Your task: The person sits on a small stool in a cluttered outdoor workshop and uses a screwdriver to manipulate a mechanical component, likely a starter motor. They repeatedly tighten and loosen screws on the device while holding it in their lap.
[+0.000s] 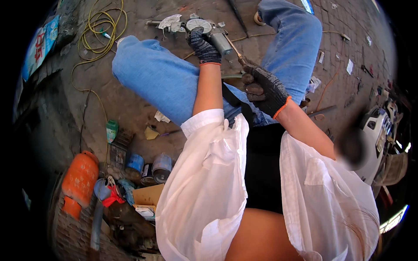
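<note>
My left hand [204, 48], in a dark knitted work glove with an orange cuff, is closed on a small electric motor [221, 43]. The motor has a round grey gear housing and a cylindrical body, with metal bracket pieces reaching left from it. A matching glove covers my right hand [265, 88], whose fingers wrap round the handle of a screwdriver [235, 50]. The screwdriver's thin shaft slants up and left beside the motor's cylinder. Whether its tip touches the housing, I cannot tell.
Yellow hose [102, 26] lies coiled at the upper left. An orange gas cylinder [81, 178] lies at the lower left, near several paint cans [162, 167] and a cardboard box [148, 195]. A white vehicle [373, 130] stands at the right. Bent knees in jeans flank my hands.
</note>
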The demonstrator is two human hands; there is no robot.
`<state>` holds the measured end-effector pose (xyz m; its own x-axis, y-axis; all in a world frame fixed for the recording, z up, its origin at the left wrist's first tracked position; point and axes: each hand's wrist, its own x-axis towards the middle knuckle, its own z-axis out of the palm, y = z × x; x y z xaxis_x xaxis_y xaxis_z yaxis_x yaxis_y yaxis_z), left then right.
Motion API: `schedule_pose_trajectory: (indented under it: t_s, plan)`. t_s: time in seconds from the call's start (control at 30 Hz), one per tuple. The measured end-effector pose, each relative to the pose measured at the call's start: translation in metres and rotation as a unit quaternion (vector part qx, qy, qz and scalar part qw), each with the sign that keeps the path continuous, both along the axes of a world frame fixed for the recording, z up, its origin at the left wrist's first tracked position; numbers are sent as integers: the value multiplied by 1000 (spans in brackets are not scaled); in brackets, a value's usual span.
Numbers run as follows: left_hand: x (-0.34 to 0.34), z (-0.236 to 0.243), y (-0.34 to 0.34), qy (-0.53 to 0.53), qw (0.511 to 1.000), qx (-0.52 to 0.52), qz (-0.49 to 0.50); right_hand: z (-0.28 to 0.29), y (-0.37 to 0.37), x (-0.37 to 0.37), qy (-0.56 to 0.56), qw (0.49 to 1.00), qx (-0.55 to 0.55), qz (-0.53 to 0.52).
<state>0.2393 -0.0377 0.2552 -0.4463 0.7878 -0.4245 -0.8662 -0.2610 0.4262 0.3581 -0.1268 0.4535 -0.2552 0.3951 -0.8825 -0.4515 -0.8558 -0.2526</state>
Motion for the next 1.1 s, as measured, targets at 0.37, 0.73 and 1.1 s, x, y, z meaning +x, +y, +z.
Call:
schedule_pose_trajectory:
  t_s: [0.37,0.73,1.1]
  plan:
    - [2,-6,2,-28,999,-34,-10,-53,-15,11,-469,731,348,353]
    - [8,8,-2,-95,995,-17,-34,-21,2,18,-221,950,143,166]
    - [11,16,4,-192,974,64,-99,-29,-16,34,40,994,37,-92]
